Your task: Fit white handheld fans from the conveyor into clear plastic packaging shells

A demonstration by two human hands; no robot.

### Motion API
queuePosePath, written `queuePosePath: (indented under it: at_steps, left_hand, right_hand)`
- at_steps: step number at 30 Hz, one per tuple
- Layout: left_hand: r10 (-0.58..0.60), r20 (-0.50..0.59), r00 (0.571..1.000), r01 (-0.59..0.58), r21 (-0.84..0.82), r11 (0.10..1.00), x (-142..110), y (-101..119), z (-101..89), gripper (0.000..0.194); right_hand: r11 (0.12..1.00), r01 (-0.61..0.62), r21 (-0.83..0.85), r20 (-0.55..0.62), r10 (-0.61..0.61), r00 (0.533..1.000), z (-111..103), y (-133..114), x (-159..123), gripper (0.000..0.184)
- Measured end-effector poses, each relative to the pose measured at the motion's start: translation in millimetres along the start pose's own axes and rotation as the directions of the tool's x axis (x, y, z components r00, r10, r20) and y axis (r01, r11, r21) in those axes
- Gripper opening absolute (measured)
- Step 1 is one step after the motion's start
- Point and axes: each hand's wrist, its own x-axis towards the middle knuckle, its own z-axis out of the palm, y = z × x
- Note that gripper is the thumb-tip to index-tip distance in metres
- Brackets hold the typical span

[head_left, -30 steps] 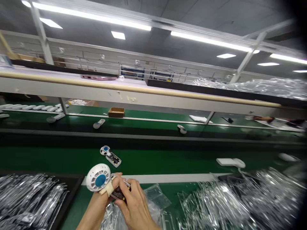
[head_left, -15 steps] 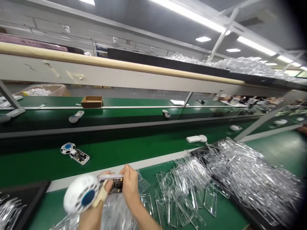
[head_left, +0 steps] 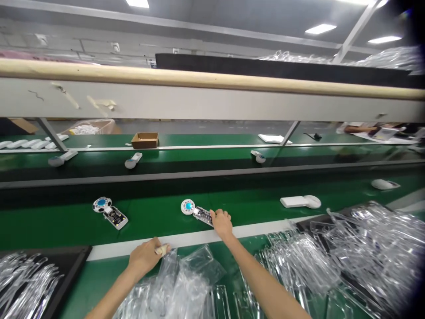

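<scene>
My right hand point(head_left: 222, 223) is closed on the lower end of a white handheld device point(head_left: 201, 214), which lies on the green conveyor belt. The device has a round head with a blue centre and an exposed circuit board along its handle. My left hand point(head_left: 148, 254), with tan tape around a finger, is at the pale belt edge. Its fingers are pinched at the top of a clear plastic piece point(head_left: 171, 259); their tips are partly hidden. Below and between my hands lies a heap of clear plastic pieces point(head_left: 186, 288).
A similar device with a football-patterned head point(head_left: 114, 216) lies left on the belt, and a white one point(head_left: 300, 202) lies right. Clear plastic frames point(head_left: 378, 248) fill a black tray at right; more lie in a left tray point(head_left: 75, 266). A white beam point(head_left: 199, 104) crosses above.
The device has gone from both hands near me onto the belt, with my right hand at its end. My left hand has let go of it and moved to the clear plastic. The view has turned left.
</scene>
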Motion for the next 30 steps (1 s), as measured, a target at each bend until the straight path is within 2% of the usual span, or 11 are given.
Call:
queuePosePath:
  at_steps: [2,6,10,13,17,20,24,27,30]
  left_hand:
    - [-0.011,0.013,1.0,0.01,0.051,0.999,0.1,-0.2,9.5,0.041]
    - [-0.011,0.034,0.999,0.01,0.01,1.0,9.4,3.7,26.3,0.031]
    - [-0.019,0.09,0.996,0.039,-0.223,0.974,13.2,-1.5,38.8,0.016]
    - [-0.037,0.127,0.991,0.093,-0.469,0.878,7.4,-11.0,40.1,0.009]
    - [-0.013,0.21,0.978,0.167,-0.736,0.656,-8.5,-22.3,27.6,0.036]
    - [0.052,0.238,0.97,0.177,-0.835,0.521,-23.7,-28.0,13.0,0.035]
    - [0.106,0.163,0.981,0.113,-0.921,0.372,-45.2,-38.7,-10.2,0.032]
    - [0.135,0.089,0.987,0.047,-0.958,0.284,-61.3,-52.4,-29.2,0.03]
    - [0.129,0.021,0.991,-0.012,-0.967,0.253,-78.5,-65.8,-47.9,0.029]
  right_hand:
    - [0.997,0.042,-0.069,0.011,-0.041,0.999,-3.7,12.1,-20.5,0.032]
    - [0.981,0.091,-0.173,0.175,-0.06,0.983,4.0,33.3,-74.1,0.032]
    - [0.984,0.082,-0.16,0.225,-0.044,0.973,30.8,44.6,-107.0,0.032]
    - [0.995,0.091,-0.051,0.2,-0.079,0.977,46.2,47.9,-109.7,0.031]
    - [0.98,0.105,0.171,0.168,-0.133,0.977,50.8,52.0,-100.3,0.024]
    - [0.933,0.133,0.334,0.136,-0.187,0.973,47.4,53.4,-94.1,0.02]
    - [0.82,0.204,0.535,0.065,-0.28,0.958,35.8,41.9,-98.0,0.012]
    - [0.698,0.263,0.666,0.066,-0.407,0.911,21.3,15.7,-116.5,0.015]
    - [0.593,0.302,0.746,0.106,-0.554,0.826,8.0,-22.0,-146.9,0.023]
